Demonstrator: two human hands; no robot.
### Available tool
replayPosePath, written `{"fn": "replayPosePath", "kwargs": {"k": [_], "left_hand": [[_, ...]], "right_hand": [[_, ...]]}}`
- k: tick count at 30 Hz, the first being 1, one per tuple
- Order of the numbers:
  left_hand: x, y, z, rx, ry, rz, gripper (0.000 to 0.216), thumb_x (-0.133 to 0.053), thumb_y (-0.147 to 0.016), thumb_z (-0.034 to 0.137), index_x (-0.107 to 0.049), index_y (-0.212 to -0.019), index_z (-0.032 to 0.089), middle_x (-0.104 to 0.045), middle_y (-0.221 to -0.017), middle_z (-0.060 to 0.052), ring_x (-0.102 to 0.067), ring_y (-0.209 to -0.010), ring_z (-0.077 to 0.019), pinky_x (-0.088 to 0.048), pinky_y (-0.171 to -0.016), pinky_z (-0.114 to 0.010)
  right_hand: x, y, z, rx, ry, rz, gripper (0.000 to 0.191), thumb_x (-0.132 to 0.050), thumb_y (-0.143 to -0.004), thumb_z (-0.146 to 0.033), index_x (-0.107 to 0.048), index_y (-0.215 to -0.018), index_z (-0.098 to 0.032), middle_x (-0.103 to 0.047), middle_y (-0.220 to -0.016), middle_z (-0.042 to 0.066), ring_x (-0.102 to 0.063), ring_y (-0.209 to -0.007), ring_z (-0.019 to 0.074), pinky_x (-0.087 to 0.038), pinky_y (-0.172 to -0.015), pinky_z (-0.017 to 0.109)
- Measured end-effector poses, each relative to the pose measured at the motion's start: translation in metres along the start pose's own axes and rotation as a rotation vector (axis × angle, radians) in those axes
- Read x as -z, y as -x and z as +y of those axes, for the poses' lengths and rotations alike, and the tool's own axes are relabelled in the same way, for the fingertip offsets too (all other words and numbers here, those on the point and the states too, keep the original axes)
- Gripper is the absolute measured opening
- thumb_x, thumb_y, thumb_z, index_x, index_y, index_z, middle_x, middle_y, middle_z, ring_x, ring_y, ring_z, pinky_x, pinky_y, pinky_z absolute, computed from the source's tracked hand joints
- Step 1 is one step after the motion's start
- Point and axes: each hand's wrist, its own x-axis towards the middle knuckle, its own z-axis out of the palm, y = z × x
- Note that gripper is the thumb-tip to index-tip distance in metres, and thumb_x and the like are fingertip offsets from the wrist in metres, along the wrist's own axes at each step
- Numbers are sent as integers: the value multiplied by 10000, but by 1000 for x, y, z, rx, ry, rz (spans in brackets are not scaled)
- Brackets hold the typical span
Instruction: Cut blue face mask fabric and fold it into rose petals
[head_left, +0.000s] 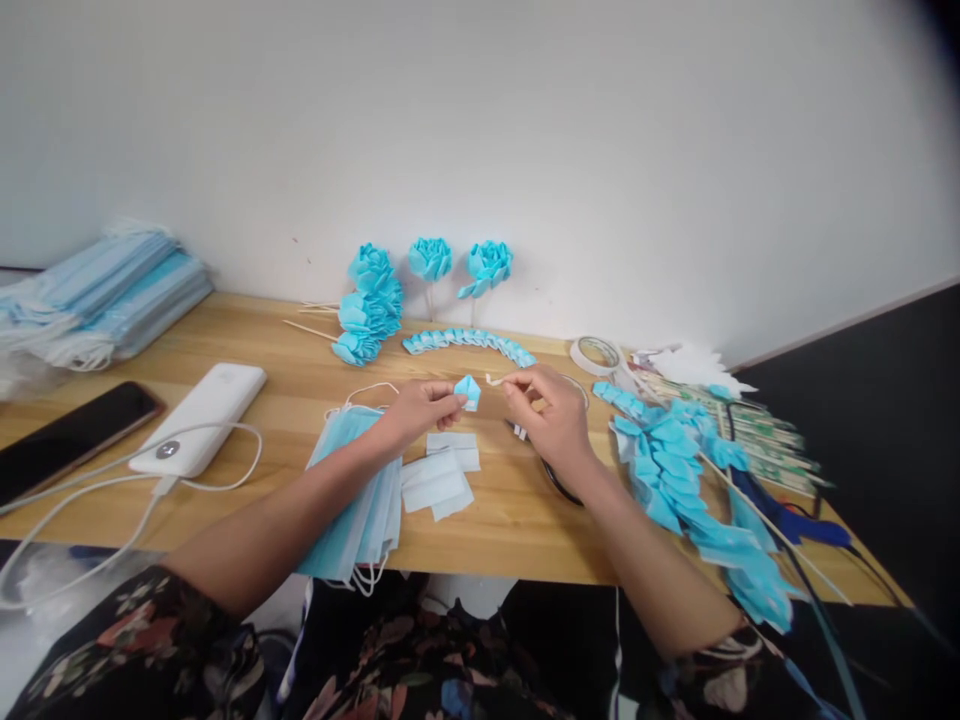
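Observation:
Between the fingers of my left hand (424,412) is a small folded blue petal (468,391), its pointed end up and a pale patch low on its face. My right hand (551,410), just to the right, pinches a short curled strip of whitish tape (493,380), apart from the petal. Below the hands lie cut pale fabric pieces (439,482). A stack of blue face masks (352,490) sits under my left forearm. Beneath my right hand are the dark handles of scissors (559,485), partly hidden.
Blue fabric roses (430,260) on sticks stand and lie along the wall, behind a curved row of folded petals (469,341). A tape roll (596,354), petal strips (667,460) and a blue glue gun (795,522) are at right. A power bank (202,415) and phone (71,440) lie left.

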Motion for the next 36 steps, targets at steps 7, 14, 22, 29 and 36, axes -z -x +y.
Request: {"fn": "replayPosePath", "kwargs": {"k": [7,14,22,29,36], "left_hand": [[4,-2,-1,17,114,55,332,-657,-732,443,-545,-607,157,-541,-562,12,-474,-508,-82,-389,-536,-237],[0,-2,-5,78,70,14,344,-649,-726,449,-542,-582,156,-524,-538,10,-460,-504,-84,-369,-532,-239],[-1,-1,-2,94,-19,-22,337,-621,-735,440,-546,-571,156,-511,-519,20,-450,-497,-80,-353,-510,-224],[-2,1,2,100,-19,-29,302,-621,-751,405,-555,-596,155,-520,-528,22,-457,-504,-81,-365,-510,-217],[-2,2,4,93,-33,-25,308,-614,-763,386,-548,-571,154,-521,-522,21,-451,-497,-79,-373,-513,-218]], "right_hand": [[-19,2,24,-338,-439,-95,183,-589,-844,-386,-632,-818,-210,-647,-786,6,-554,-581,124,-460,-574,264],[-14,9,27,-277,-360,-51,119,-594,-859,-328,-646,-841,-222,-678,-841,30,-602,-654,157,-480,-600,299],[-14,9,19,379,45,124,148,-603,-830,-96,-655,-843,-234,-717,-897,47,-658,-853,208,-518,-785,393],[-14,9,17,495,128,89,180,-597,-832,-55,-642,-876,-224,-719,-899,52,-648,-836,203,-528,-744,383],[-15,11,15,532,158,75,182,-596,-830,-47,-640,-890,-213,-724,-901,58,-642,-842,200,-539,-736,370]]}}
